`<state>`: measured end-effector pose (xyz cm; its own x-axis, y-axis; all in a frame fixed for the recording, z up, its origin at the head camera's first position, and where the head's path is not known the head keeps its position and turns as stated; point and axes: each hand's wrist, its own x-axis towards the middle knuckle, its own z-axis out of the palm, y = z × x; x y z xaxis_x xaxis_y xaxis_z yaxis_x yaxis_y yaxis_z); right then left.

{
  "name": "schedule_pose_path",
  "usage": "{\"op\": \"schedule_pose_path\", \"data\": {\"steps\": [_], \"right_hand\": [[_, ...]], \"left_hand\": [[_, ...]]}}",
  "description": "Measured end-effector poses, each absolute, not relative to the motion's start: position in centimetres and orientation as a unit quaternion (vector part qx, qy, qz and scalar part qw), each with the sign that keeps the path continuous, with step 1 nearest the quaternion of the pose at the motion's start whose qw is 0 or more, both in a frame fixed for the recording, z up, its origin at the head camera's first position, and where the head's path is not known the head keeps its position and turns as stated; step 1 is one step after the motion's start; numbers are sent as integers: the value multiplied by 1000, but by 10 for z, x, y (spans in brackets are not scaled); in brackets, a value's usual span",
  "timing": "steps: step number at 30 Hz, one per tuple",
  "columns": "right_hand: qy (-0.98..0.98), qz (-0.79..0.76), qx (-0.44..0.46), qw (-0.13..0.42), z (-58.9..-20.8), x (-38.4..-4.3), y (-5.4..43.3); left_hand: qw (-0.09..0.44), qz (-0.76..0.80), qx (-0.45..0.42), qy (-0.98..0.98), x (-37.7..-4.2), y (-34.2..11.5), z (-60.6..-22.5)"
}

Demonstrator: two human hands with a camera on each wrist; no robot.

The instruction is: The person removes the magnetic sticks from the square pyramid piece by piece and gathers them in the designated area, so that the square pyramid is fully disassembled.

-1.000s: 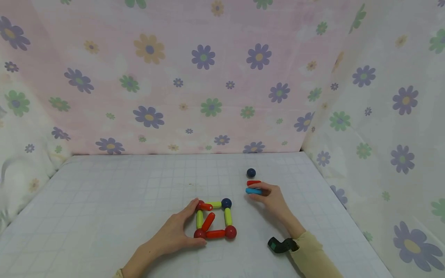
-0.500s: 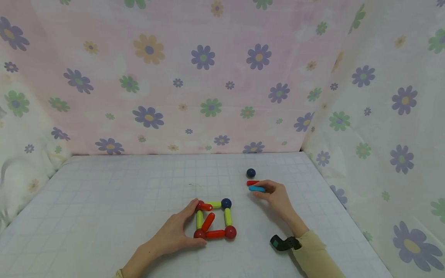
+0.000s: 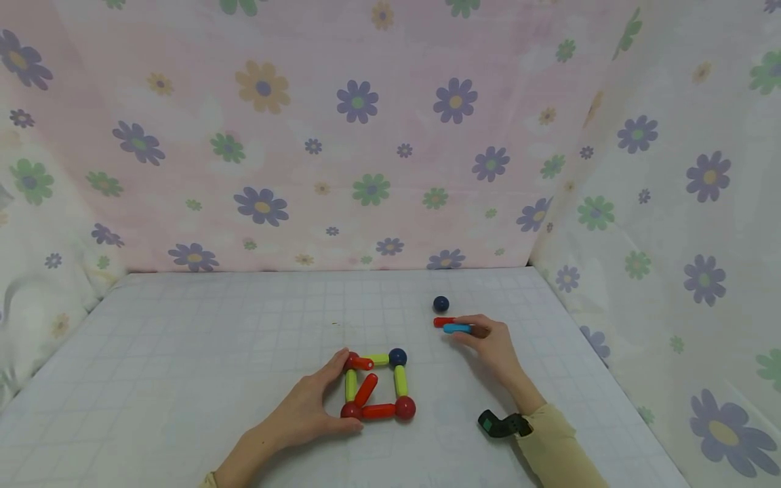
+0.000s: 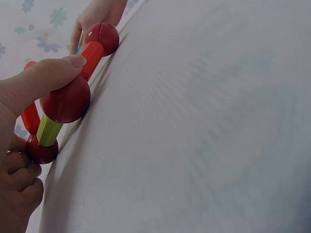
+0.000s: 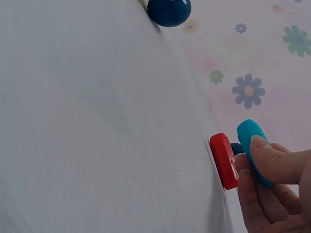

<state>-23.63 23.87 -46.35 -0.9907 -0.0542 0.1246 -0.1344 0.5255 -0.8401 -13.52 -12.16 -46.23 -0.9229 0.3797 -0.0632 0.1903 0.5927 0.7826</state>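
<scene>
My left hand holds the left side of a square of magnetic rods and balls, thumb at the near red ball and fingers at the far red ball. Yellow-green rods make up three sides and a red rod the near one; a dark blue ball is the far right corner. Two more red rods slant from the left corner balls. My right hand pinches a light blue rod between thumb and fingers. Beside it a loose red rod lies on the table.
A loose dark blue ball sits on the table beyond the red rod. The white gridded table ends at a flowered curtain at the back and sides.
My right hand has moved a little to the right and away from me with the light blue rod. My left hand and the square stay where they were.
</scene>
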Motion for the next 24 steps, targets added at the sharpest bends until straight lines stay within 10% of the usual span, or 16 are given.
{"op": "schedule_pose_path", "data": {"steps": [24], "right_hand": [[-887,461,10,38,-472,-241,245]], "left_hand": [[125,415,150,888,-135,-119,-460]]}}
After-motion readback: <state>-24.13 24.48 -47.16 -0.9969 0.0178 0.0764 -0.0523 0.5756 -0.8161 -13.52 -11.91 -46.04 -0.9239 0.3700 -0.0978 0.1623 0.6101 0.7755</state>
